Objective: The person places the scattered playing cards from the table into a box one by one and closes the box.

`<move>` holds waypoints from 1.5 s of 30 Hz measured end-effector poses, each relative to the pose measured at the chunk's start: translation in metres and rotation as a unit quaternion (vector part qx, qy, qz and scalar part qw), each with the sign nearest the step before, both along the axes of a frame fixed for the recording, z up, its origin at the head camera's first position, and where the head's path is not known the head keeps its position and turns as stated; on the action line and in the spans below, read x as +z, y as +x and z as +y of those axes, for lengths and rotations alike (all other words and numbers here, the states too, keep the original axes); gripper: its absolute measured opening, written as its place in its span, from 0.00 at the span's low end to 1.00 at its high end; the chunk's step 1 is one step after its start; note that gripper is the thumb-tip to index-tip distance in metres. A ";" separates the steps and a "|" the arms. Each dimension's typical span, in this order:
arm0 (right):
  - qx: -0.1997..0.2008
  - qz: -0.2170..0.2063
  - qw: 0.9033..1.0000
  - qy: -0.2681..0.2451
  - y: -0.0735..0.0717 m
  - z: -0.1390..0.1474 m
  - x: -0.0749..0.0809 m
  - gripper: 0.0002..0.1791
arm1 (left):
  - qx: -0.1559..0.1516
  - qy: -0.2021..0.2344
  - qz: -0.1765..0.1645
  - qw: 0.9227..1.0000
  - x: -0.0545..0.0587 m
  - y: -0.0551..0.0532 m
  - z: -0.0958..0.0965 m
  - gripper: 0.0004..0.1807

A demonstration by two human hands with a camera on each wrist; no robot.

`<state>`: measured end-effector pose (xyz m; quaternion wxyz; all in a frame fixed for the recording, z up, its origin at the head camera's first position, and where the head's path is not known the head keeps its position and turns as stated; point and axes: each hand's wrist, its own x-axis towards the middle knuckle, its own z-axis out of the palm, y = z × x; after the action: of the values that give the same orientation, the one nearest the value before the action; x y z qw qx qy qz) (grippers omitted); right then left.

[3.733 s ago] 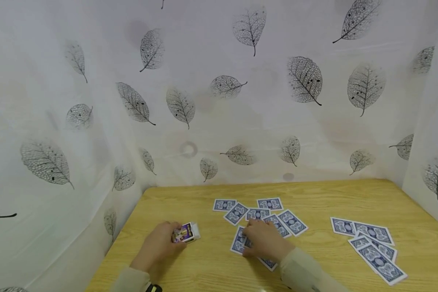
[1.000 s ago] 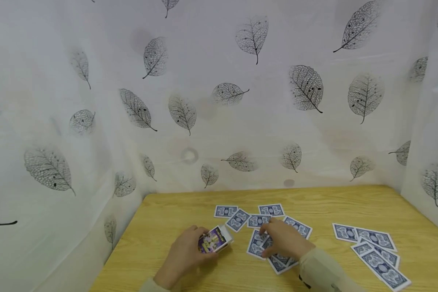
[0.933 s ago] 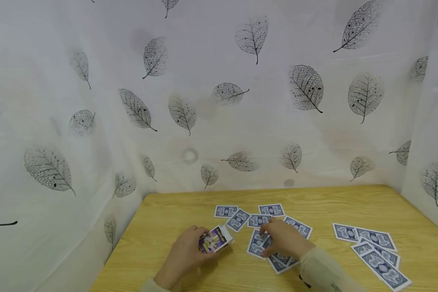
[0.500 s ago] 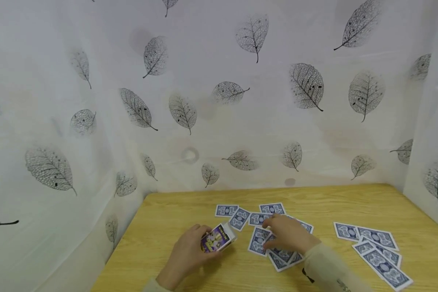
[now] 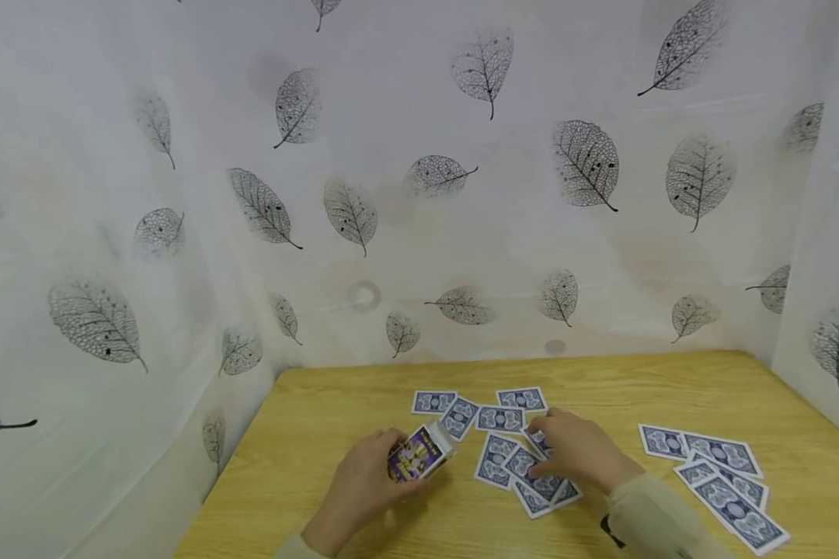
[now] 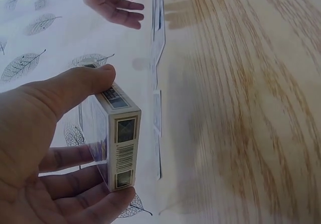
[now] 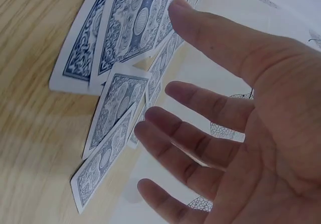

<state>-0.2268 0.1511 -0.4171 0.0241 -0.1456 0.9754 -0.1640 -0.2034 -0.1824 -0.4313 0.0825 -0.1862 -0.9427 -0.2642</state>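
Observation:
My left hand point(image 5: 363, 481) grips a purple and white playing-card box point(image 5: 416, 458), its white flap end pointing away to the right. In the left wrist view the thumb sits on one narrow side of the card box point(image 6: 123, 151), with fingers around the opposite side; a barcode shows on its end. My right hand point(image 5: 587, 450) hovers low over a cluster of blue-backed playing cards point(image 5: 495, 460), covering some. The right wrist view shows the right hand point(image 7: 281, 133) with fingers spread and nothing held, beside overlapping face-down cards point(image 7: 135, 23).
More face-down cards point(image 5: 433, 401) lie in a loose row farther back. A separate fan of several cards point(image 5: 734, 512) lies at the right of the wooden table point(image 5: 349, 388). White curtains with leaf prints point(image 5: 391, 78) stand behind and at both sides.
Since the earliest frame, my left hand has brought the card box rightward, and the nearer cards have shifted right. Lately my right hand has moved right, uncovering part of the cluster.

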 end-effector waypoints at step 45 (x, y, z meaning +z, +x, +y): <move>-0.055 -0.091 0.993 -0.052 -0.046 0.053 -0.012 0.34 | -0.065 0.015 0.005 0.998 -0.007 0.002 0.007 0.41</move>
<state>-0.2733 0.2042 -0.4291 0.0961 -0.0772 0.9658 -0.2282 -0.2017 -0.1751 -0.4378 0.0723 -0.2470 -0.9243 -0.2819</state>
